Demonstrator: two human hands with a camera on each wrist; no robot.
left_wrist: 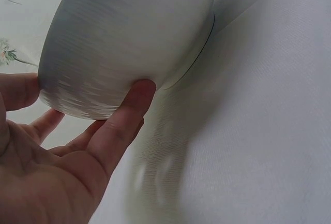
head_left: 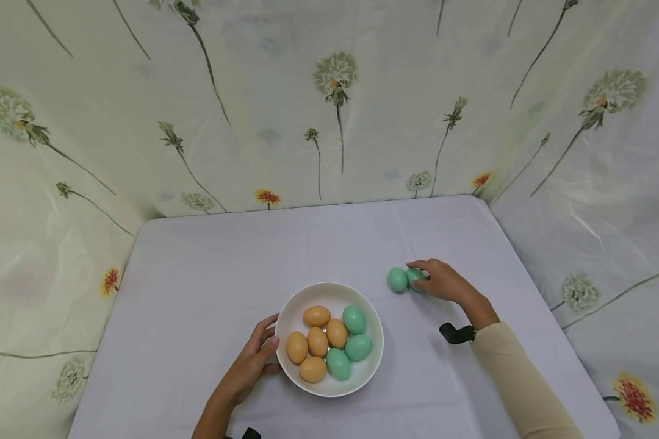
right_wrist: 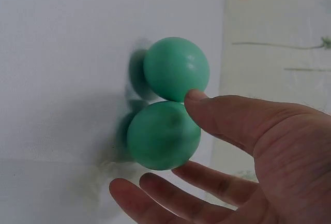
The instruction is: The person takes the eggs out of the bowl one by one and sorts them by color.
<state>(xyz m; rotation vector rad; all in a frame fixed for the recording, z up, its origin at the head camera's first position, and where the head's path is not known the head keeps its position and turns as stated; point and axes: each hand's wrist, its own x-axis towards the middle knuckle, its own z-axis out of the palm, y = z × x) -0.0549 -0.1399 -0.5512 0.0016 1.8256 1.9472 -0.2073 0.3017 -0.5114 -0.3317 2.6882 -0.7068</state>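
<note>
A white bowl (head_left: 374, 372) stands on the table with several orange eggs (head_left: 318, 341) and three green eggs (head_left: 358, 347) in it. My left hand (head_left: 247, 364) holds the bowl at its left side. In the left wrist view, the thumb meets the rim and other fingers lie against the outer wall (left_wrist: 129, 32). To the bowl's right, two more green eggs rest side by side, touching. My right hand (head_left: 442, 280) has thumb and index finger about the nearer green egg (right_wrist: 163, 136). The other green egg (right_wrist: 176, 69) lies just beyond it, close to the thumb tip.
A white cloth covers the table (head_left: 208, 262). Sheets printed with dandelions (head_left: 335, 73) stand as walls behind the table and along both sides. A small black device (head_left: 457, 333) sits at the right wrist, beside a beige sleeve (head_left: 518, 378).
</note>
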